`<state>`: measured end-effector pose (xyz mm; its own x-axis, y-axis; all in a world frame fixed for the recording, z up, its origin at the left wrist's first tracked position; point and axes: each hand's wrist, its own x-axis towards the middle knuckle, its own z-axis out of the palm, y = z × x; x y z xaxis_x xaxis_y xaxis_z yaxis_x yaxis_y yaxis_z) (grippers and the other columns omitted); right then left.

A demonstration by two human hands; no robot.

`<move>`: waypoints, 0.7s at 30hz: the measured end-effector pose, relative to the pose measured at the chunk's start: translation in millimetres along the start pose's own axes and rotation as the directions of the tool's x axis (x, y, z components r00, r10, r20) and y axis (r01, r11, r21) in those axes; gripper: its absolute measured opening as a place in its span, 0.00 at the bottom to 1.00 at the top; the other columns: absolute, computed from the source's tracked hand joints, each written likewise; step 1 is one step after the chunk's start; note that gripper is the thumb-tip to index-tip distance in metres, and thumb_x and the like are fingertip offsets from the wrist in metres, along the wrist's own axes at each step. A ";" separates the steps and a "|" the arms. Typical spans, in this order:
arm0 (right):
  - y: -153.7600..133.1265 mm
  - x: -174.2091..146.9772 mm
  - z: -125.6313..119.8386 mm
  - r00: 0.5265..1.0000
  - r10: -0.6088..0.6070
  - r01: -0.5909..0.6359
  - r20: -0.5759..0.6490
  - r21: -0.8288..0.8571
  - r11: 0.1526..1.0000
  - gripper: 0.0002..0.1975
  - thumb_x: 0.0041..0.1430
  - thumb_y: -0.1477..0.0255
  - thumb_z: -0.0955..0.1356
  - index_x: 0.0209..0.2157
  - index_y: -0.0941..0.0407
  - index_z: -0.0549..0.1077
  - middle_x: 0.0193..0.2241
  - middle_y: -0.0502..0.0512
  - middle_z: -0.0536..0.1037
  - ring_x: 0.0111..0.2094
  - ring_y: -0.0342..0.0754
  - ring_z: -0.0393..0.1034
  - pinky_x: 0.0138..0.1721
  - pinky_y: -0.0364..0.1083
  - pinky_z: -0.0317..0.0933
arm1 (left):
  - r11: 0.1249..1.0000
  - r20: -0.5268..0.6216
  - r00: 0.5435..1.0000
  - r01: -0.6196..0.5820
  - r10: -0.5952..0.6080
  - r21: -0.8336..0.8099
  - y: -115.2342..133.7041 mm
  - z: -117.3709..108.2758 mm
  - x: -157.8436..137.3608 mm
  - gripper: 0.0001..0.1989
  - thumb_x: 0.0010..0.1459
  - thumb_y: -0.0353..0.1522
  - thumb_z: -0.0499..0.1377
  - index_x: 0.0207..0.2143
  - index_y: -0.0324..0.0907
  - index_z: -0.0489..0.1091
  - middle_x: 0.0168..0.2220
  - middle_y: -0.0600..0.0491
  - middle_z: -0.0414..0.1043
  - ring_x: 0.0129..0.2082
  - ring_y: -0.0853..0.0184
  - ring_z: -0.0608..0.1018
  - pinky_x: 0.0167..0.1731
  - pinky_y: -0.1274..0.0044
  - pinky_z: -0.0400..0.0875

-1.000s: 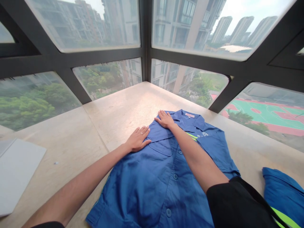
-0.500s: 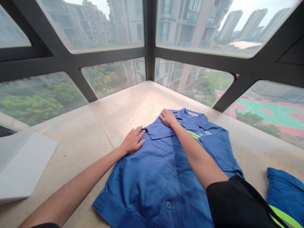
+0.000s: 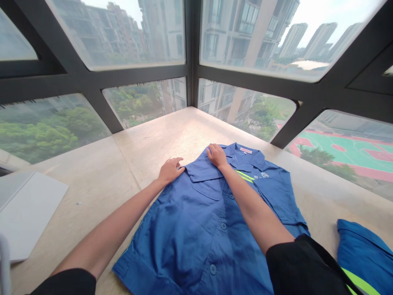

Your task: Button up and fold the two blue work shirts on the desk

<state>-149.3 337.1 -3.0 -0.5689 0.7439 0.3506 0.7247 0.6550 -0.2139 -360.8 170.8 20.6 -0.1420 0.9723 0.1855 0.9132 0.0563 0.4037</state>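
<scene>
A blue short-sleeved work shirt [image 3: 184,221] lies spread on the pale stone ledge, front up, collar away from me. Its buttons run down the middle, and yellow-green stripes cross the chest. My left hand [image 3: 170,169] is at the hem corner of the left-side sleeve; its thumb touches the cloth and the fingers stretch past the edge, apart from the thumb. Up at the shoulder near the collar, my right hand [image 3: 217,156] has its fingers bent over the shirt's edge, holding the cloth. Its forearm crosses above the shirt front.
On the right lies a folded blue garment [image 3: 362,246] with a yellow-green stripe. A white box-like object [image 3: 33,213] stands at the left, with a grey-white curved bar [image 3: 4,262] before it. Dark-framed windows [image 3: 192,53] meet in a corner behind the ledge [image 3: 166,127].
My left hand has lifted from lying flat on the shirt and shifted to the sleeve's outer edge. The fingers of my right hand have curled at the shoulder. The view has turned slightly.
</scene>
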 end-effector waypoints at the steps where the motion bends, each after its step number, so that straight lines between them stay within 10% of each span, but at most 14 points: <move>1: 0.2 0.8 1.0 1.000 -0.003 0.003 0.014 -0.007 1.000 0.22 0.70 0.66 0.53 0.51 0.62 0.70 0.51 0.66 0.73 0.54 0.57 0.62 0.58 0.50 0.52 | 0.999 0.034 0.999 -0.041 0.042 -0.001 0.1 -0.4 5.1 0.18 0.56 0.36 0.58 0.48 0.44 0.75 0.39 0.50 0.78 0.42 0.61 0.77 0.47 0.72 0.70; 8: 6.1 3.7 6.5 0.981 -0.071 0.073 0.179 -0.007 0.997 0.23 0.69 0.62 0.57 0.56 0.62 0.67 0.57 0.66 0.68 0.58 0.57 0.60 0.61 0.52 0.51 | 0.987 0.067 0.995 0.088 -0.079 -0.138 -4.3 2.8 18.7 0.11 0.54 0.34 0.56 0.30 0.43 0.79 0.33 0.52 0.80 0.37 0.63 0.79 0.40 0.75 0.70; 15: 2.4 1.5 -0.6 0.916 -0.010 0.029 0.400 -0.042 0.999 0.34 0.69 0.56 0.54 0.67 0.65 0.53 0.68 0.68 0.52 0.69 0.59 0.44 0.66 0.57 0.40 | 0.982 0.062 0.986 0.158 -0.152 -0.102 2.3 3.3 12.9 0.12 0.54 0.32 0.55 0.36 0.44 0.78 0.34 0.52 0.79 0.36 0.63 0.78 0.38 0.75 0.71; 18: -16.5 -1.9 -8.8 0.936 0.084 -0.049 0.340 -0.111 0.993 0.35 0.68 0.56 0.56 0.66 0.67 0.54 0.68 0.73 0.52 0.69 0.63 0.42 0.66 0.62 0.38 | 0.994 0.019 0.995 0.103 -0.102 -0.045 7.5 4.5 7.0 0.16 0.56 0.30 0.52 0.41 0.46 0.78 0.41 0.52 0.79 0.42 0.62 0.78 0.42 0.74 0.70; 21: -43.6 -13.8 -16.4 0.979 -0.074 0.086 0.190 -0.059 0.995 0.32 0.70 0.59 0.55 0.65 0.67 0.57 0.67 0.72 0.54 0.69 0.61 0.44 0.66 0.59 0.40 | 0.984 0.020 0.985 0.173 -0.173 -0.035 10.7 5.5 5.4 0.15 0.55 0.31 0.53 0.38 0.47 0.79 0.39 0.52 0.80 0.40 0.62 0.78 0.40 0.75 0.70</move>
<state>-166.6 296.2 16.5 -0.6840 0.7053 0.1860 0.6946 0.7077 -0.1292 -349.7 177.9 21.1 -0.2897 0.9524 0.0950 0.8609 0.2160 0.4606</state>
